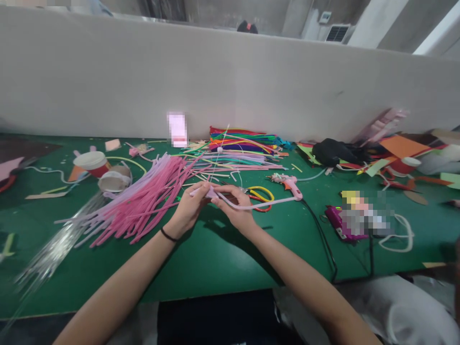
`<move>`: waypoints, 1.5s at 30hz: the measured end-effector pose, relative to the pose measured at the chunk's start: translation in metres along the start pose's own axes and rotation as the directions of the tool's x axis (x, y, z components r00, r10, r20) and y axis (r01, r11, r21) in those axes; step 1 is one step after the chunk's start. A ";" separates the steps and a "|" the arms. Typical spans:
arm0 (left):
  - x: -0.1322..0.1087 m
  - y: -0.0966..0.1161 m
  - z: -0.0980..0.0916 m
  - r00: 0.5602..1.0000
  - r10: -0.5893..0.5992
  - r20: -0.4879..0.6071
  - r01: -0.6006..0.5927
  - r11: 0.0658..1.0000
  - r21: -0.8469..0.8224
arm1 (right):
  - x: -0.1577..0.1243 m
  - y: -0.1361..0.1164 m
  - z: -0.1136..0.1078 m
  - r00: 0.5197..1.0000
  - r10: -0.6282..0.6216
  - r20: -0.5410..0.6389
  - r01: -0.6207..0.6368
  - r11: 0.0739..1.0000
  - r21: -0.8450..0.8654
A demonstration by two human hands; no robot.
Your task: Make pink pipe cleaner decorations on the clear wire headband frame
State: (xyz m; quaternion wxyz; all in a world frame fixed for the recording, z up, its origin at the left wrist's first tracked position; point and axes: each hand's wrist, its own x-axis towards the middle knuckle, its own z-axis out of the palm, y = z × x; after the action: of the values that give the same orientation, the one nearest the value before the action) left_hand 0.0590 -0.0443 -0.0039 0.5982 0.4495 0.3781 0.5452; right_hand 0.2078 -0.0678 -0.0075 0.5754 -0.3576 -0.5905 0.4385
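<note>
My left hand (190, 207) and my right hand (237, 211) meet above the green table, fingers closed in a pinch. Between them is a pale lilac pipe cleaner (244, 207), bent near the fingertips, with its long end reaching out to the right. A thin stick carrying a small pale ball (220, 150) rises just beyond my fingers; I cannot tell whether they hold it. Left of my hands lies a large bundle of pink and lilac pipe cleaners (143, 206). Scissors (265, 191) with yellow and red handles rest beside my right hand.
A pink glue gun (293, 187) trails a black cable. Multicoloured pipe cleaners (244, 143) are piled at the back, near a lit phone (178, 129). Paper cups (94, 165) and clear strips (61, 249) lie left. Right are a purple packet (343, 225) and paper scraps. A grey partition (230, 81) stands behind.
</note>
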 end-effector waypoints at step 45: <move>-0.014 -0.016 0.003 0.840 0.542 -0.025 -0.437 0.703 0.562 | 0.006 0.026 0.003 0.917 0.383 -0.114 -0.329 0.886 0.328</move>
State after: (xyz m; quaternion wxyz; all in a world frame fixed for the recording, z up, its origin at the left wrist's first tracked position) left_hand 0.0652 -0.0585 -0.0183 0.2427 0.6283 0.4356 0.5972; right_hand 0.2018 -0.0532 -0.0296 0.5824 -0.4052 -0.3875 0.5886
